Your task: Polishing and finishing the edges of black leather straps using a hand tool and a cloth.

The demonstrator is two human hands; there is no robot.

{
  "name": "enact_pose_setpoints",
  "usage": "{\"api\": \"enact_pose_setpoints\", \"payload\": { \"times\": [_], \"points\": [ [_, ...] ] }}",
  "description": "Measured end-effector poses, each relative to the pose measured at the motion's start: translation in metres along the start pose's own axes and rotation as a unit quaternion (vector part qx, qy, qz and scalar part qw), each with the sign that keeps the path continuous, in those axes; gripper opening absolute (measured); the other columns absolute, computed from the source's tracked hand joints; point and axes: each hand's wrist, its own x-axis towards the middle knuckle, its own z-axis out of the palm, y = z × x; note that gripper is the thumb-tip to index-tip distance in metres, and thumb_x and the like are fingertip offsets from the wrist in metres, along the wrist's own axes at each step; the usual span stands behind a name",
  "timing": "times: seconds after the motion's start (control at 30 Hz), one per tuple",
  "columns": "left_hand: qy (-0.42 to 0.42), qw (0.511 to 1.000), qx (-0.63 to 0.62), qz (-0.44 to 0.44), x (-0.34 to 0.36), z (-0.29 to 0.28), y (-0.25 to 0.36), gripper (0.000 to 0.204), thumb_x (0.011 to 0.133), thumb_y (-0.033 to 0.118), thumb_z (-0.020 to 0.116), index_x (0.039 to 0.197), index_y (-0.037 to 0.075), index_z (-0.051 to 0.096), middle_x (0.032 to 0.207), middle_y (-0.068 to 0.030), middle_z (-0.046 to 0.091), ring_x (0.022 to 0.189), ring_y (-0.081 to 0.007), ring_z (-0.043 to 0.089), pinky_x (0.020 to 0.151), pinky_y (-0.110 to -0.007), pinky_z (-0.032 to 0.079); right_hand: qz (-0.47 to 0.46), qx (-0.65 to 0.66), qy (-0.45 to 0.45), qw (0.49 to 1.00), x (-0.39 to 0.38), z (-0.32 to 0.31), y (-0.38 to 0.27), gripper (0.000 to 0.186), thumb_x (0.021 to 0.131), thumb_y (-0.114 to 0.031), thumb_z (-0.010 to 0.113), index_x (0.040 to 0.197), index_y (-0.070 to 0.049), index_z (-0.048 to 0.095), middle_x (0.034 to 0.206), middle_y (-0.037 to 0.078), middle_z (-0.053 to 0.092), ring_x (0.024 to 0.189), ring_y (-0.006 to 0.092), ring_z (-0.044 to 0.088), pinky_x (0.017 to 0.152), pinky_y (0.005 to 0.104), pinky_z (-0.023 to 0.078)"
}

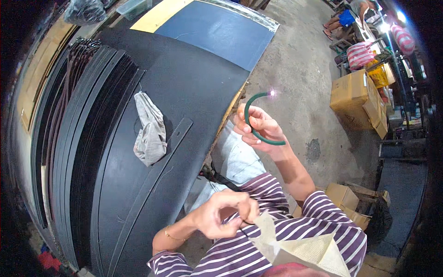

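Observation:
My right hand (pixel 260 127) holds a curved dark green tube or cord (pixel 249 105), with a small bright light at its upper end, just off the table's right edge. Lower down, over my striped shirt, my left hand (pixel 228 213) is closed in a pinch on a thin black cord (pixel 244 233). Beside it lies a beige mesh fabric (pixel 318 251), partly out of view. On the black-topped table (pixel 194 78) to my left are a crumpled grey cloth (pixel 150 131) and a long flat black strap (pixel 175 141).
Many stacked black strips (pixel 92 106) line the table's left side; a blue sheet (pixel 212 32) covers its far end. To the right are concrete floor (pixel 304 69), cardboard boxes (pixel 350 101), striped bags (pixel 360 55) and, at the back, another person (pixel 346 17).

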Motion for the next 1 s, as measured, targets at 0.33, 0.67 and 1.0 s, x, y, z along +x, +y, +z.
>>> {"api": "enact_pose_setpoints", "payload": {
  "times": [0.33,0.67,1.0],
  "points": [
    [0.065,0.992,-0.037,0.097,-0.013,0.038,-0.007,0.033,0.065,-0.016,0.048,0.09,-0.004,0.064,0.074,-0.012,0.061,0.066,-0.0218,0.054,0.072,-0.041,0.042,-0.237,-0.428,0.387,0.781,-0.022,-0.072,-0.047,0.018,0.09,-0.005,0.065,0.108,-0.005,0.062,0.084,0.003,0.066,0.063,0.0056,0.055,0.054,0.0206,0.046],
    [0.057,0.985,-0.094,0.134,0.004,0.046,-0.037,0.025,0.066,-0.015,0.046,0.083,-0.005,0.061,0.072,-0.0121,0.059,0.066,-0.0227,0.051,0.064,-0.037,0.039,-0.188,-0.467,0.347,0.791,-0.058,-0.086,-0.151,0.032,0.091,-0.004,0.061,0.121,0.007,0.059,0.097,0.008,0.066,0.081,0.0123,0.059,0.066,0.0233,0.046],
    [0.057,0.989,-0.058,0.126,0.008,0.055,-0.044,0.023,0.067,-0.015,0.044,0.081,-0.003,0.059,0.072,-0.0101,0.058,0.068,-0.0212,0.049,0.067,-0.038,0.04,-0.062,-0.889,0.217,0.399,0.028,-0.133,-0.228,0.024,0.08,-0.016,0.07,0.098,0.001,0.071,0.087,0.02,0.07,0.083,0.0319,0.069,0.075,0.0371,0.053]
  ]
}}
